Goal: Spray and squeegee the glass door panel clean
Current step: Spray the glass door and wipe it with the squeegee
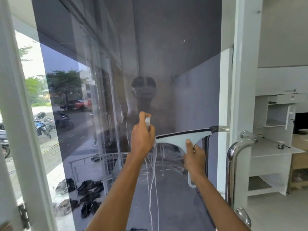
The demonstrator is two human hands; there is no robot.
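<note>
I am facing the glass door panel (150, 55), which is filling the view straight ahead of both hands. My left hand (142, 139) is curling round a small spray bottle (148, 121), its white head pointing at the glass. My right hand (194, 157) is gripping the squeegee (181, 137) by its handle, thumb lying up the neck. The blade is lying across the pane, its long axis nearly level and rising slightly toward the door handle (233, 155); its left end is just beside my left hand. White drips (152, 172) are running down below that end, so I judge the blade needs drawing downward over them, the right hand being the nearer.
</note>
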